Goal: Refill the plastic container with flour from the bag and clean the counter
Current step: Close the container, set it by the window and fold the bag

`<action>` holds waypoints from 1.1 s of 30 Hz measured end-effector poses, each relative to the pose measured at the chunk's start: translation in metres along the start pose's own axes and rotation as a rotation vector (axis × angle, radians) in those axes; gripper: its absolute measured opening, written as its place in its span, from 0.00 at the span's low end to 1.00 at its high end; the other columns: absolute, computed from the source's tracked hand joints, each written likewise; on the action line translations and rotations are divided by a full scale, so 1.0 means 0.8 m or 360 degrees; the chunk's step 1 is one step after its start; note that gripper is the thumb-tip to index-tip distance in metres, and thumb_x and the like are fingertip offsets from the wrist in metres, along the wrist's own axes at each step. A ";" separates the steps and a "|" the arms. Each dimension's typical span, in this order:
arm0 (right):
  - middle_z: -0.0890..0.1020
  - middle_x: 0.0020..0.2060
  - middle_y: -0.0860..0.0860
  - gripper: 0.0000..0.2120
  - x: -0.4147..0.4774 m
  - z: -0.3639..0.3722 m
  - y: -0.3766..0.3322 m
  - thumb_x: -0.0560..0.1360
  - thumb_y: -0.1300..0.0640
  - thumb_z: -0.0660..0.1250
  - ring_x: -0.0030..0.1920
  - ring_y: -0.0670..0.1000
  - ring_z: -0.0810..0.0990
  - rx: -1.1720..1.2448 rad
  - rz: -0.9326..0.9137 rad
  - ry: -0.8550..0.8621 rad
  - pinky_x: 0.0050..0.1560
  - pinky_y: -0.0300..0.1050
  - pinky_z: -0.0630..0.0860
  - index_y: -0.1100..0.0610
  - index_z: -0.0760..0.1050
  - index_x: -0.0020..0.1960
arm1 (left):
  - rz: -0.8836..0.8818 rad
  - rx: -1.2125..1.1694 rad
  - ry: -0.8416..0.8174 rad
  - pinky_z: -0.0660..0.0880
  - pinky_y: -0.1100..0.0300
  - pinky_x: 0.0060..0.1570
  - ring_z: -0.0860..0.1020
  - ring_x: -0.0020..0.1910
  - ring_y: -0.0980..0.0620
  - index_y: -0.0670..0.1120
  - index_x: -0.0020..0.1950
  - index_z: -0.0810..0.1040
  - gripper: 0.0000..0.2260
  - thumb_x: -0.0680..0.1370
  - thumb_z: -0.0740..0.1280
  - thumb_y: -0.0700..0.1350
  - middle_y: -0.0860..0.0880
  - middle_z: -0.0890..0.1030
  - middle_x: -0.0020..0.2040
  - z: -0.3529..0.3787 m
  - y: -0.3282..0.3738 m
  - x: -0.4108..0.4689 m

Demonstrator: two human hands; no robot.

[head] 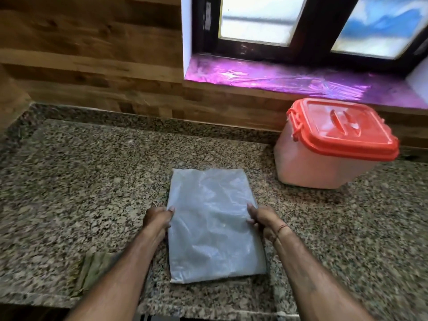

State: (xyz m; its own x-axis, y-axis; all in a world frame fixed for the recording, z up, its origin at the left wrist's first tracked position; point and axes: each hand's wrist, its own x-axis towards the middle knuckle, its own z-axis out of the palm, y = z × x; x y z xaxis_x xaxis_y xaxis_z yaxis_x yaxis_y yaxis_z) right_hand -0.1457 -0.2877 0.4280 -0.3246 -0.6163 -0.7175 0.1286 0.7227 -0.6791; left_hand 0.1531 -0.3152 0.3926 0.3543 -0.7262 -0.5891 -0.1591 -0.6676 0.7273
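A flat whitish plastic bag (212, 224) lies on the speckled granite counter (81, 181) in front of me. My left hand (158, 218) grips its left edge, thumb on top. On the opposite edge my right hand (262, 220) grips the bag the same way. Both hold it about halfway along its length. The plastic container (324, 163) stands at the back right, translucent with an orange lid (342, 128) closed on it, apart from the bag.
A folded greenish cloth (92, 272) lies near the counter's front edge at the left, beside my left forearm. A wooden wall panel runs behind the counter. A window sill (289, 77) covered in purple film sits above the container.
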 end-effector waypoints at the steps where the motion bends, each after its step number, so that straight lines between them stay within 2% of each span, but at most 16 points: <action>1: 0.82 0.39 0.58 0.08 -0.002 0.001 -0.003 0.81 0.59 0.68 0.23 0.48 0.81 0.0107 -0.0005 -0.0007 0.18 0.35 0.74 0.64 0.76 0.49 | -0.0033 -0.0099 -0.0031 0.71 0.63 0.25 0.75 0.23 0.49 0.41 0.36 0.75 0.13 0.79 0.73 0.41 0.44 0.78 0.30 0.000 0.010 -0.002; 4: 0.82 0.41 0.60 0.15 -0.010 0.005 -0.026 0.79 0.52 0.70 0.27 0.52 0.83 0.0295 -0.0045 -0.0044 0.22 0.38 0.78 0.65 0.77 0.50 | -0.0040 -0.0358 -0.0124 0.69 0.67 0.17 0.74 0.16 0.55 0.40 0.41 0.75 0.12 0.80 0.72 0.45 0.48 0.76 0.20 -0.007 0.049 -0.014; 7: 0.82 0.44 0.61 0.17 -0.020 0.005 -0.068 0.77 0.49 0.72 0.35 0.54 0.83 0.0433 -0.0230 -0.0085 0.29 0.44 0.84 0.65 0.79 0.49 | 0.0227 -0.0432 -0.0091 0.75 0.63 0.25 0.77 0.21 0.52 0.40 0.41 0.79 0.15 0.77 0.75 0.50 0.44 0.80 0.26 -0.020 0.091 -0.026; 9: 0.82 0.47 0.61 0.18 -0.026 0.004 -0.089 0.76 0.51 0.73 0.41 0.56 0.84 0.0539 -0.0386 -0.0124 0.39 0.48 0.86 0.67 0.79 0.52 | 0.0400 -0.0491 -0.0039 0.77 0.56 0.34 0.77 0.26 0.50 0.44 0.36 0.77 0.15 0.74 0.76 0.52 0.44 0.80 0.29 -0.029 0.115 -0.033; 12: 0.82 0.51 0.62 0.13 -0.024 -0.002 -0.086 0.77 0.55 0.73 0.50 0.58 0.82 0.0592 -0.0525 -0.0150 0.52 0.55 0.84 0.66 0.79 0.51 | 0.0529 -0.0410 -0.0028 0.71 0.54 0.36 0.74 0.32 0.49 0.48 0.29 0.72 0.18 0.67 0.77 0.54 0.46 0.76 0.29 -0.034 0.125 -0.045; 14: 0.83 0.50 0.62 0.11 -0.019 -0.006 -0.066 0.76 0.57 0.74 0.49 0.59 0.83 0.0545 -0.0452 -0.0121 0.56 0.59 0.81 0.65 0.79 0.49 | 0.0507 -0.0229 -0.0016 0.66 0.59 0.33 0.73 0.33 0.49 0.47 0.34 0.73 0.15 0.70 0.78 0.49 0.46 0.76 0.32 -0.034 0.106 -0.047; 16: 0.84 0.44 0.60 0.10 -0.016 -0.009 -0.037 0.75 0.56 0.75 0.38 0.55 0.82 0.0312 -0.0335 -0.0006 0.41 0.49 0.83 0.63 0.79 0.44 | 0.0427 0.0036 0.0008 0.67 0.62 0.30 0.76 0.33 0.49 0.44 0.42 0.76 0.10 0.73 0.77 0.44 0.47 0.81 0.38 -0.028 0.073 -0.049; 17: 0.83 0.39 0.58 0.10 -0.016 -0.011 -0.022 0.75 0.56 0.75 0.33 0.53 0.80 0.0135 -0.0278 0.0088 0.31 0.41 0.78 0.61 0.78 0.42 | 0.0379 0.0164 0.0005 0.68 0.62 0.30 0.78 0.35 0.50 0.42 0.46 0.77 0.10 0.73 0.77 0.43 0.46 0.83 0.42 -0.024 0.051 -0.047; 19: 0.80 0.34 0.55 0.08 -0.021 -0.009 0.011 0.75 0.61 0.75 0.30 0.50 0.76 0.0009 -0.0209 0.0274 0.21 0.34 0.70 0.60 0.78 0.40 | 0.0288 0.0407 -0.0037 0.72 0.61 0.32 0.80 0.40 0.50 0.43 0.53 0.77 0.14 0.73 0.78 0.45 0.46 0.84 0.47 -0.017 0.011 -0.049; 21: 0.78 0.34 0.54 0.09 -0.021 -0.001 0.043 0.73 0.68 0.73 0.30 0.50 0.73 0.0228 -0.0207 0.0409 0.20 0.32 0.68 0.61 0.75 0.38 | 0.0242 0.0626 -0.0069 0.76 0.59 0.36 0.82 0.44 0.47 0.45 0.57 0.76 0.19 0.71 0.78 0.49 0.47 0.84 0.50 -0.011 -0.024 -0.053; 23: 0.76 0.40 0.57 0.10 -0.022 0.013 0.065 0.72 0.69 0.74 0.33 0.50 0.73 0.0523 -0.0222 0.0560 0.25 0.35 0.74 0.62 0.72 0.45 | 0.0216 0.0742 -0.0057 0.80 0.56 0.41 0.83 0.47 0.44 0.45 0.57 0.77 0.24 0.67 0.78 0.53 0.46 0.85 0.51 -0.004 -0.048 -0.056; 24: 0.78 0.43 0.58 0.12 -0.024 0.021 0.072 0.72 0.68 0.74 0.35 0.51 0.76 0.0692 -0.0186 0.0555 0.29 0.39 0.79 0.62 0.72 0.49 | 0.0217 0.0748 -0.0056 0.81 0.54 0.44 0.83 0.47 0.43 0.45 0.57 0.78 0.24 0.66 0.78 0.54 0.45 0.85 0.51 0.000 -0.055 -0.059; 26: 0.82 0.46 0.58 0.10 -0.032 0.034 0.084 0.76 0.65 0.72 0.40 0.54 0.82 0.0945 -0.0054 0.0259 0.32 0.48 0.83 0.60 0.75 0.55 | 0.0191 0.0741 -0.0085 0.81 0.54 0.46 0.83 0.48 0.43 0.44 0.57 0.79 0.25 0.66 0.78 0.54 0.44 0.85 0.52 0.009 -0.059 -0.065; 29: 0.84 0.44 0.55 0.05 -0.041 0.043 0.091 0.79 0.60 0.70 0.41 0.54 0.83 0.0743 0.0127 -0.0030 0.31 0.48 0.82 0.58 0.77 0.54 | 0.0159 0.0792 -0.0080 0.76 0.55 0.46 0.80 0.53 0.42 0.43 0.67 0.71 0.34 0.68 0.79 0.55 0.43 0.81 0.59 0.016 -0.053 -0.080; 31: 0.83 0.45 0.57 0.09 -0.034 0.044 0.096 0.79 0.61 0.70 0.37 0.55 0.81 0.0637 0.0159 0.0075 0.25 0.45 0.81 0.61 0.77 0.58 | 0.0302 0.0903 0.0037 0.75 0.53 0.47 0.78 0.58 0.40 0.46 0.72 0.63 0.41 0.68 0.80 0.56 0.42 0.75 0.64 0.016 -0.045 -0.088; 33: 0.82 0.46 0.59 0.12 -0.028 0.040 0.095 0.80 0.61 0.68 0.34 0.56 0.81 0.0523 0.0118 0.0209 0.22 0.44 0.80 0.61 0.75 0.62 | 0.0621 0.1218 0.0163 0.73 0.49 0.59 0.71 0.67 0.40 0.48 0.77 0.58 0.46 0.68 0.79 0.60 0.41 0.67 0.73 0.011 -0.032 -0.088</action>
State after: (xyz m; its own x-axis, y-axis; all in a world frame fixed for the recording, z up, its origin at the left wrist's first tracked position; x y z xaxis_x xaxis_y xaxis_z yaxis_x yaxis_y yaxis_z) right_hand -0.0985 -0.2289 0.3878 -0.4179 -0.5049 -0.7552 0.4437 0.6120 -0.6547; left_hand 0.1242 -0.2482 0.4122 0.2205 -0.9327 -0.2855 -0.8502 -0.3272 0.4124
